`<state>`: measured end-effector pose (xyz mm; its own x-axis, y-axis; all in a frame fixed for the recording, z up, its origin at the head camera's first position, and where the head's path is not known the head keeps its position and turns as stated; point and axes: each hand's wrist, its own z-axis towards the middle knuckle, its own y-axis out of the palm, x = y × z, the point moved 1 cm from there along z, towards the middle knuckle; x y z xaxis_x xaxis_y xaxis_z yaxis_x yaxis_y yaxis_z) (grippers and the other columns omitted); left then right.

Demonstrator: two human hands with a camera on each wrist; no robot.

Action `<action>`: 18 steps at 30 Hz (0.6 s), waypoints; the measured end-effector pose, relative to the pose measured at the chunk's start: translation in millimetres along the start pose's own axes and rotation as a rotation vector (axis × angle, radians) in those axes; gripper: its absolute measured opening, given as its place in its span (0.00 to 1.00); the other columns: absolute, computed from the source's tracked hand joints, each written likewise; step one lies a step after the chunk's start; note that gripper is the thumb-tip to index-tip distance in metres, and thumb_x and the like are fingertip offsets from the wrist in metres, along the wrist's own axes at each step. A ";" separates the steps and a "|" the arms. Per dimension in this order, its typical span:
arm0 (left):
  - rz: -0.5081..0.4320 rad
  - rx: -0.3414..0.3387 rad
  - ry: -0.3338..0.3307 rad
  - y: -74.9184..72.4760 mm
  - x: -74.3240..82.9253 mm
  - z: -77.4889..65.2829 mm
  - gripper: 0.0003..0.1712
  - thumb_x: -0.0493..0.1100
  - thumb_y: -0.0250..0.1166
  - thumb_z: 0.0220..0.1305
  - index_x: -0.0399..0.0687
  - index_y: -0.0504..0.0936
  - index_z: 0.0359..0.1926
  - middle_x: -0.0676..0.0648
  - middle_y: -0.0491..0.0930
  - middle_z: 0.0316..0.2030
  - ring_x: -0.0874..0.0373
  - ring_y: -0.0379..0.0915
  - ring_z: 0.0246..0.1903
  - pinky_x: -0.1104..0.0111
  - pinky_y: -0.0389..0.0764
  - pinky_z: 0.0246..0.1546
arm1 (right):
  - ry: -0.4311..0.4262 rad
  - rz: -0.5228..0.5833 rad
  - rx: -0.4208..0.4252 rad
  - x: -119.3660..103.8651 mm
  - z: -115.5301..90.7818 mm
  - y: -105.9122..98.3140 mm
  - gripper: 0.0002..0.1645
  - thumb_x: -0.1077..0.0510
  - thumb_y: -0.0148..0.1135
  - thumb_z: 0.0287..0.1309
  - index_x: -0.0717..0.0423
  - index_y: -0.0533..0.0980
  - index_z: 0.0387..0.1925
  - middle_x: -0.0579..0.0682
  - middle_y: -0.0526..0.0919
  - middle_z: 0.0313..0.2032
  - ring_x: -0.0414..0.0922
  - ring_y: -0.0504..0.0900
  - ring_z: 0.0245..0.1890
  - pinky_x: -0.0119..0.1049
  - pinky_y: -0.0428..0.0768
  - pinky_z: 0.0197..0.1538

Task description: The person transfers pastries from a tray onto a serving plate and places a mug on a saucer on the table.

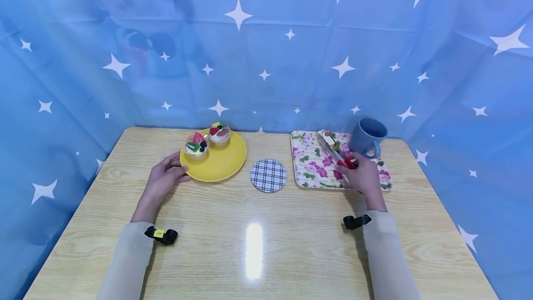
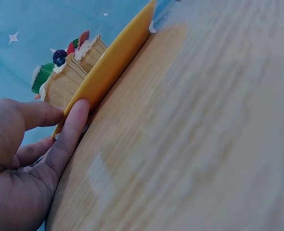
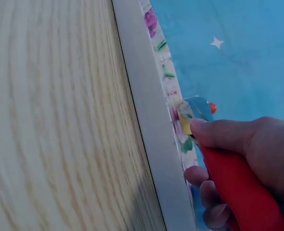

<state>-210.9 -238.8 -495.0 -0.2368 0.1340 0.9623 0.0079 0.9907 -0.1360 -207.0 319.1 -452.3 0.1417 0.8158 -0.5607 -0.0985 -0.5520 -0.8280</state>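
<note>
A: Quick, what's L hand [image 1: 166, 176] up to?

B: Pinching the yellow plate [image 1: 220, 165] at its 8 o'clock rim, b/w thumb & fingers. Can't tell if the plate's lifted any.

A: What's on it?

B: 2 fruit-topped cream tarts, side by side: berry tart [image 1: 196, 148] at 10 o'clock, pink-topped tart [image 1: 220, 136] at 12.

A: And R hand [image 1: 366, 176]?

B: Fingers curled round the red handle of the tongs [image 1: 329, 148], thumb along it. Tips point to approx 11 o'clock, over the floral tray [image 1: 310, 170].

A: Holding anything w/ them?

B: There's a small cake [image 1: 328, 140] w/ orange bit on top, right at the tips. Can't tell if it's squeezed or just touched.

A: Mug?

B: Blue mug [image 1: 366, 135], tray's 2 o'clock corner, its handle at approx 5.

A: B/w plate & tray?

B: Round checked coaster [image 1: 268, 176], flat on the wood-grain table [image 1: 200, 226], plate's 4 o'clock, near but apart from both.

A: Backdrop?

B: Blue curtain [image 1: 266, 91], white stars, 12 o'clock & round both sides.
</note>
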 end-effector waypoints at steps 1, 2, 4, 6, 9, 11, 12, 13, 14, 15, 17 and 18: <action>-0.005 0.000 0.001 -0.3 -0.3 -0.2 0.38 0.41 0.59 0.77 0.51 0.54 0.81 0.45 0.69 0.57 0.67 0.82 0.44 0.71 0.89 0.53 | 0.000 0.000 -0.002 -0.7 0.2 0.0 0.27 0.45 0.68 0.66 0.58 0.76 0.56 0.66 0.83 0.48 0.59 0.81 0.44 0.42 0.84 0.37; -0.008 -0.001 0.003 -0.4 -0.6 -0.3 0.38 0.41 0.59 0.77 0.51 0.54 0.81 0.45 0.69 0.56 0.67 0.82 0.44 0.71 0.89 0.53 | 0.001 0.002 -0.004 -1.5 0.0 0.0 0.27 0.44 0.68 0.66 0.58 0.76 0.56 0.66 0.83 0.48 0.59 0.81 0.44 0.43 0.84 0.38; -0.011 -0.002 0.005 -0.6 -1.1 -0.4 0.38 0.41 0.59 0.77 0.51 0.55 0.81 0.45 0.69 0.57 0.67 0.82 0.44 0.71 0.89 0.53 | 0.001 0.006 -0.009 -2.7 -0.1 0.0 0.28 0.44 0.68 0.66 0.58 0.76 0.57 0.66 0.82 0.49 0.59 0.81 0.45 0.44 0.84 0.38; -0.011 -0.001 0.003 -0.8 -1.6 -0.3 0.38 0.42 0.60 0.76 0.52 0.55 0.81 0.45 0.69 0.57 0.67 0.82 0.45 0.71 0.89 0.53 | 0.004 0.008 -0.015 -3.9 0.0 0.3 0.28 0.44 0.68 0.66 0.58 0.76 0.58 0.66 0.82 0.49 0.59 0.81 0.44 0.43 0.84 0.38; -0.002 0.005 -0.004 -0.1 -1.8 0.0 0.38 0.42 0.60 0.76 0.52 0.55 0.81 0.44 0.69 0.58 0.67 0.82 0.45 0.71 0.89 0.53 | 0.001 0.010 -0.018 -6.9 -0.6 -1.0 0.27 0.45 0.68 0.66 0.57 0.76 0.58 0.66 0.83 0.49 0.58 0.81 0.43 0.39 0.81 0.36; -0.001 0.005 -0.007 0.4 -2.0 0.0 0.39 0.42 0.60 0.76 0.52 0.55 0.81 0.44 0.69 0.58 0.67 0.82 0.45 0.71 0.89 0.53 | -0.002 0.013 -0.020 -8.4 -0.9 -1.4 0.26 0.45 0.68 0.66 0.57 0.76 0.57 0.65 0.83 0.48 0.57 0.81 0.42 0.36 0.81 0.35; -0.001 0.006 -0.009 0.4 -2.0 0.1 0.39 0.42 0.60 0.76 0.52 0.55 0.81 0.44 0.69 0.59 0.67 0.82 0.45 0.71 0.89 0.53 | -0.003 0.014 -0.022 -9.2 -1.3 -1.5 0.26 0.45 0.68 0.66 0.57 0.76 0.57 0.65 0.83 0.48 0.57 0.81 0.42 0.36 0.81 0.34; -0.002 0.007 -0.010 0.6 -2.0 0.2 0.38 0.42 0.60 0.76 0.52 0.55 0.81 0.44 0.69 0.59 0.67 0.82 0.45 0.71 0.89 0.53 | -0.006 0.016 -0.023 -10.1 -1.7 -1.6 0.26 0.45 0.68 0.66 0.57 0.76 0.57 0.65 0.83 0.48 0.57 0.81 0.42 0.36 0.81 0.34; -0.003 0.009 -0.010 0.5 -2.1 0.5 0.38 0.41 0.60 0.76 0.52 0.55 0.81 0.43 0.70 0.59 0.67 0.82 0.45 0.71 0.89 0.53 | -0.008 0.018 -0.023 -10.7 -2.0 -1.5 0.26 0.45 0.68 0.66 0.57 0.76 0.57 0.65 0.83 0.48 0.57 0.82 0.42 0.36 0.82 0.34; -0.003 0.009 -0.010 0.5 -2.2 0.7 0.38 0.41 0.60 0.76 0.52 0.55 0.81 0.43 0.70 0.58 0.67 0.82 0.45 0.71 0.89 0.53 | -0.011 0.018 -0.023 -11.2 -2.1 -1.2 0.26 0.45 0.68 0.66 0.57 0.76 0.56 0.65 0.83 0.49 0.57 0.82 0.42 0.37 0.83 0.35; -0.007 0.013 -0.011 0.3 -2.2 1.4 0.38 0.41 0.60 0.76 0.53 0.56 0.81 0.44 0.70 0.58 0.67 0.82 0.44 0.71 0.89 0.52 | -0.013 0.020 -0.024 -12.5 -2.3 -0.3 0.26 0.45 0.68 0.65 0.57 0.76 0.56 0.64 0.83 0.49 0.57 0.82 0.43 0.40 0.85 0.36; -0.009 0.013 -0.011 0.3 -2.3 1.9 0.38 0.41 0.60 0.76 0.53 0.56 0.81 0.44 0.70 0.58 0.67 0.82 0.44 0.71 0.90 0.52 | -0.018 0.022 -0.023 -13.1 -2.6 0.1 0.26 0.45 0.68 0.66 0.57 0.76 0.56 0.65 0.83 0.50 0.58 0.82 0.43 0.41 0.86 0.36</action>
<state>-212.2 -238.9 -497.7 -0.2479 0.1242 0.9608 -0.0069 0.9915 -0.1299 -206.4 307.9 -445.0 0.1216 0.8065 -0.5785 -0.0782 -0.5733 -0.8156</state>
